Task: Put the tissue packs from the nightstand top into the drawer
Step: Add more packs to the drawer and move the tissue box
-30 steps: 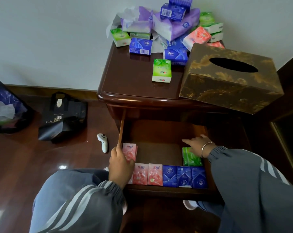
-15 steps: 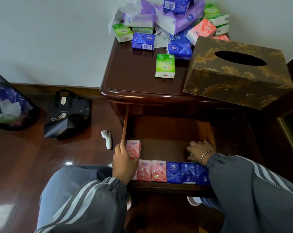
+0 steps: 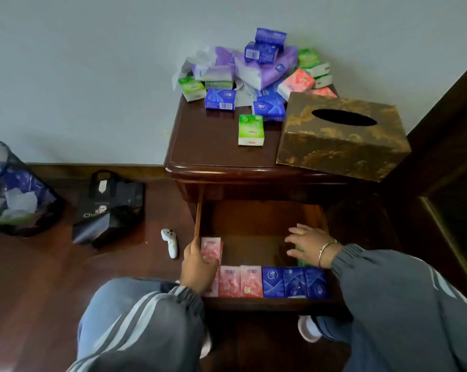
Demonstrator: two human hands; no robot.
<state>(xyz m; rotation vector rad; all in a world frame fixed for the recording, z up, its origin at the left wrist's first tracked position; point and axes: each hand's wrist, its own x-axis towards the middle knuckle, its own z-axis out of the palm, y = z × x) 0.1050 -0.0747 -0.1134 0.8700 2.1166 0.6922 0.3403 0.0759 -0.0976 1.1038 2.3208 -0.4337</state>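
You are mid-placement in the drawer [image 3: 198,218]. Along its near wall the row of packs [image 3: 272,281] sits side by side, pink on the left and blue on the right, each long axis running near to far. Your left hand [image 3: 200,267] grasps a pink pack [image 3: 212,247] at the left wall, on the same axis. Your right hand [image 3: 307,244] is released, fingers spread over a green pack [image 3: 302,263] at the right, which is mostly hidden. Next, I judge, you should settle both packs and then reach up. On the nightstand top [image 3: 213,151] a lone green pack [image 3: 251,130] lies lengthwise near to far, nearer than the pile [image 3: 253,73] at the wall.
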